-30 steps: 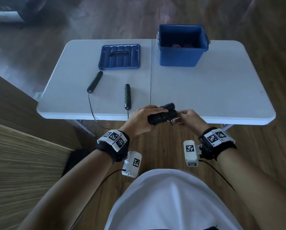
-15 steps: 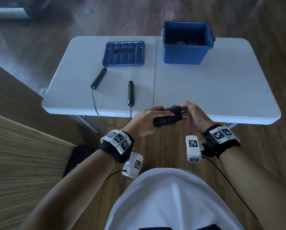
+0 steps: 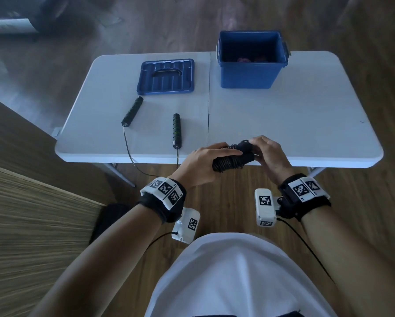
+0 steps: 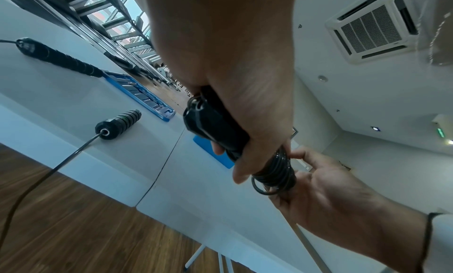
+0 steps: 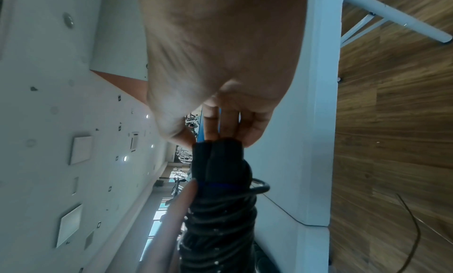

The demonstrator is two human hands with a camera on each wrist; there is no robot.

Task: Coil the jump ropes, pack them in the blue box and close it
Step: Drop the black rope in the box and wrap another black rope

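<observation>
Gripping the coiled rope at the table's 6 o'clock edge, the left hand wraps it; the right hand pinches the handle ends. Springy cord likely unwinds, so hold mid-bundle. The box sits at 12 o'clock.

I hold a coiled black rope at the near edge. A second rope lies uncoiled at left; open blue box far right, lid beside it.
</observation>
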